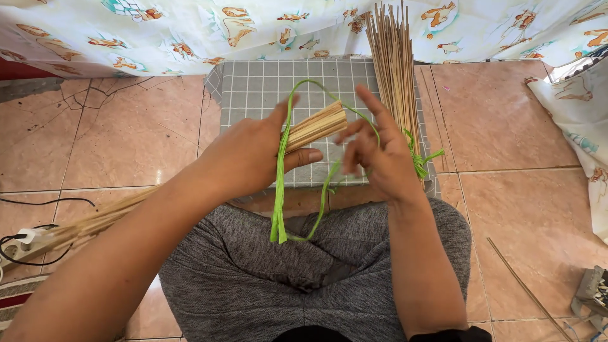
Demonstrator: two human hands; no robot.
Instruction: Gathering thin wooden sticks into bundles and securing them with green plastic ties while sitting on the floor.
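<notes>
My left hand [250, 155] grips a bundle of thin pale sticks [316, 125] near its cut end; the rest of the bundle runs back under my forearm toward the lower left. A bright green plastic strip [278, 190] loops over the bundle's end and hangs down over my lap. My right hand [373, 149] is beside the bundle's end, fingers spread and blurred, with the green strip running around them. A second bundle of sticks [396, 69], tied with a green strip [419, 158], lies on the checked cloth to the right.
A grey checked cloth [253, 88] lies on the pink tiled floor [519, 190] in front of my grey-clad legs. A patterned white fabric [190, 31] hangs along the back. A white power strip with black cables [19, 244] sits at left. A loose stick [525, 288] lies at lower right.
</notes>
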